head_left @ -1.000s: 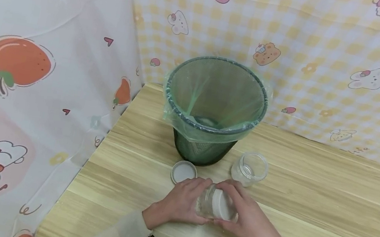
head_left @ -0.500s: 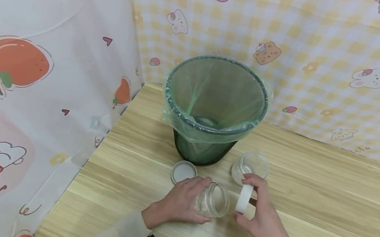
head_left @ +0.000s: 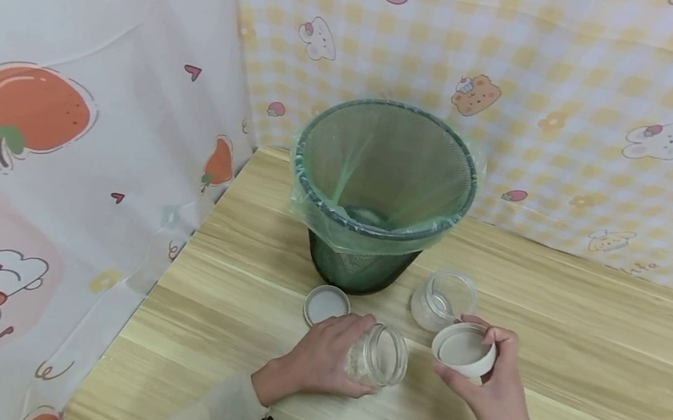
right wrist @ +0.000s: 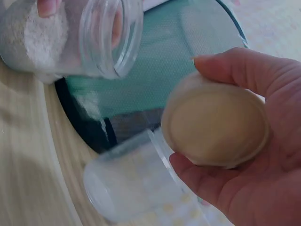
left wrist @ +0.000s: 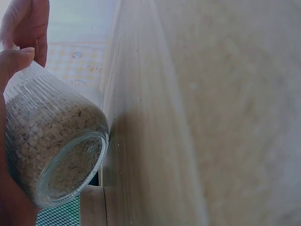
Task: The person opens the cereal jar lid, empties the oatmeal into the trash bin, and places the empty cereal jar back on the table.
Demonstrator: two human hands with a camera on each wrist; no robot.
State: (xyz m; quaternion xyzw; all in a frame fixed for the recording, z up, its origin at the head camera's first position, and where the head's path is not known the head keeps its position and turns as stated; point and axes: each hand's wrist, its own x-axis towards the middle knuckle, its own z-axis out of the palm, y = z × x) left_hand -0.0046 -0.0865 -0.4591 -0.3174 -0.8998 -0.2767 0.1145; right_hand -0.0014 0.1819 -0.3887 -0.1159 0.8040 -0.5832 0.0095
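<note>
In the head view my left hand grips a ribbed glass jar, tilted with its uncovered mouth facing right. Pale, flaky bits fill its lower part, seen through the glass in the left wrist view. My right hand holds a white screw lid by its rim, the hollow inner side turned up in the head view. Just beyond that lid stands a second glass jar, without a lid. A second lid lies on the table beyond my left hand.
A mesh waste bin with a green plastic liner stands at the back of the wooden table. Patterned cloth hangs behind the table and along its left side. A few tiny crumbs lie near the front.
My right hand has pulled the white lid off the jar, carried it to the right and turned its hollow side up. My left hand keeps the jar in about the same place.
</note>
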